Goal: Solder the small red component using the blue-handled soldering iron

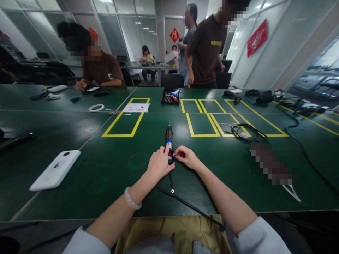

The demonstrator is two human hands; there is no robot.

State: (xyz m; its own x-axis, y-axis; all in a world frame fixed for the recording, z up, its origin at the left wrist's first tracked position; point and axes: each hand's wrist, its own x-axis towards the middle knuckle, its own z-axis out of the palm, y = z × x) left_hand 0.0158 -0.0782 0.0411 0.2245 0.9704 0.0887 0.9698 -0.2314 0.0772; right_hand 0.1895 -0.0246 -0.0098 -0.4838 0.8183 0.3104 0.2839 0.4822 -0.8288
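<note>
A white phone-like device (55, 169) lies flat at the left of the green table (106, 183). At centre, the left hand (158, 165) closes around the near end of a corded screwdriver (168, 139) lying on the table, tip pointing away. The right hand (187, 157) pinches a small red part at that same end. The tool is not lifted; work looks barely begun. A coiled black cable (245, 133) lies to the right.

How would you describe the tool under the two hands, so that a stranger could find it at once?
Start at the green table and find the empty yellow rectangle taped near its middle. Just right of it, toward the near edge, lies a slim black and silver tool, with the left hand and right hand at its near end. Unlike the white device, it trails a black cable.
</note>
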